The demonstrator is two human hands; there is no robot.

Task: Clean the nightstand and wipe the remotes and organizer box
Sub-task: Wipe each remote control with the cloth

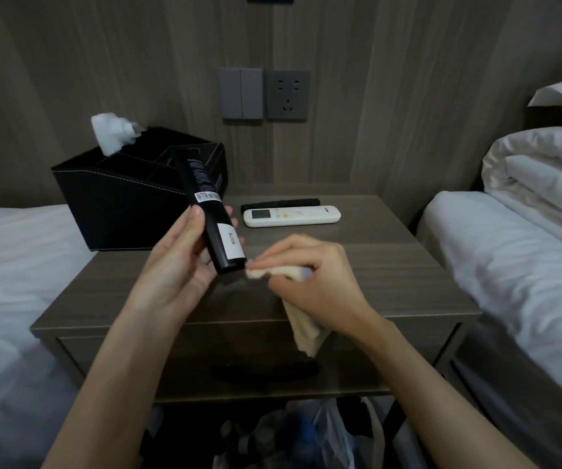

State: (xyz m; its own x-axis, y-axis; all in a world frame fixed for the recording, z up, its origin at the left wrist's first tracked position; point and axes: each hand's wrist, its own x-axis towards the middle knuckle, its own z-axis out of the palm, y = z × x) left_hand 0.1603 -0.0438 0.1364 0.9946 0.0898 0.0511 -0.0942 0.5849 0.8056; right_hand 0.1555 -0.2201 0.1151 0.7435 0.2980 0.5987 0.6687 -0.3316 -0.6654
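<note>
My left hand point(178, 265) grips a long black remote point(210, 211), back side up, with white labels on it, held tilted above the wooden nightstand point(391, 265). My right hand point(310, 269) holds a beige cloth point(303, 330) and presses a bunched corner of it against the remote's lower end. A white remote point(292, 216) lies on the nightstand behind, with another black remote point(281, 202) just beyond it. The black organizer box point(117, 201) stands at the back left of the nightstand, a white tissue point(112, 132) sticking out of it.
White beds flank the nightstand on the left point(9, 265) and right point(516, 265), with a folded duvet point(543, 170) on the right one. Wall switches point(240, 93) and a socket point(288, 95) sit behind. A plastic bag point(310, 434) lies below the nightstand drawer.
</note>
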